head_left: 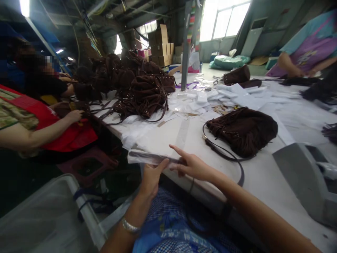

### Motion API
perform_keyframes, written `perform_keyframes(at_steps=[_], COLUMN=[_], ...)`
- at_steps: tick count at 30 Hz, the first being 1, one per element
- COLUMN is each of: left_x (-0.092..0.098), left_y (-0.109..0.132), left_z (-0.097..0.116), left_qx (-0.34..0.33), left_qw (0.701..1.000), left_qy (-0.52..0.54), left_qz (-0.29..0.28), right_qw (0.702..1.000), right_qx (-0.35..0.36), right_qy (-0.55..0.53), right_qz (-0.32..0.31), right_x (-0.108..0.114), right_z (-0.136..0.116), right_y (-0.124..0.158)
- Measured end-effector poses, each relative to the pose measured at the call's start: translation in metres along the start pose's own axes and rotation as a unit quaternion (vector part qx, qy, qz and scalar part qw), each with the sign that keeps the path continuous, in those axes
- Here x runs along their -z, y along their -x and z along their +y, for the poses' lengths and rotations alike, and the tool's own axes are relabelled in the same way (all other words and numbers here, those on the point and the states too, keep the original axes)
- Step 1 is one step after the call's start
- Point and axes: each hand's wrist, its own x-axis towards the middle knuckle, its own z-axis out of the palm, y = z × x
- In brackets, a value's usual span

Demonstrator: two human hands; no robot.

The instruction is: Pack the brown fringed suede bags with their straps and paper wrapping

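Observation:
Both my hands hold a dark strap wrapped in white paper point(142, 157) at the near edge of the white table point(263, 179). My left hand point(152, 177) pinches it from below with the thumb up. My right hand point(190, 165) grips it from the right, index finger stretched out over it. A brown fringed suede bag point(243, 130) lies on the table just beyond my right hand, its long strap point(223, 153) curling toward my wrist.
A pile of brown bags point(137, 88) sits at the table's left. White paper sheets point(226, 96) are scattered mid-table. A seated person in red point(39, 123) is on the left, another person point(305, 49) far right. A grey machine point(305, 175) stands at right, a plastic bin point(44, 218) at lower left.

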Motion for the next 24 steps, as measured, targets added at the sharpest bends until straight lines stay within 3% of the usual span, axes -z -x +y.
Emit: perform_keyframes(at_steps=[4,7,11,15,18,20,21,22,24], left_x=[0.021,0.026,0.009,-0.007,0.004,0.019,0.027,0.032,0.037], left_y=[-0.018,-0.021,-0.012,0.003,0.018,0.026,0.029,0.03,0.025], left_z=[0.014,0.017,0.013,0.008,0.012,0.023,0.03,0.039,0.057], left_qx=[-0.031,-0.013,0.001,0.009,0.064,0.109,0.104,0.067,-0.078], left_qw=[0.992,0.988,0.989,0.997,0.988,0.949,0.929,0.92,0.915], left_qy=[0.068,0.112,0.131,0.077,-0.057,-0.173,-0.225,-0.267,-0.339], left_qz=[0.103,0.107,0.068,-0.016,-0.128,-0.24,-0.276,-0.278,-0.206], right_qw=[0.995,0.983,0.975,0.967,0.948,0.939,0.937,0.936,0.935], right_qx=[-0.018,-0.019,0.006,-0.008,-0.029,-0.052,-0.062,-0.067,-0.066], right_qy=[0.077,0.161,0.221,0.223,0.279,0.304,0.309,0.31,0.302], right_qz=[0.052,0.085,-0.03,-0.124,-0.151,-0.154,-0.152,-0.153,-0.173], right_x=[0.008,0.022,0.032,0.027,0.029,0.035,0.037,0.039,0.038], right_z=[-0.008,-0.02,-0.047,-0.075,-0.084,-0.086,-0.087,-0.087,-0.09], right_y=[0.008,0.008,-0.007,-0.024,-0.028,-0.026,-0.025,-0.024,-0.024])
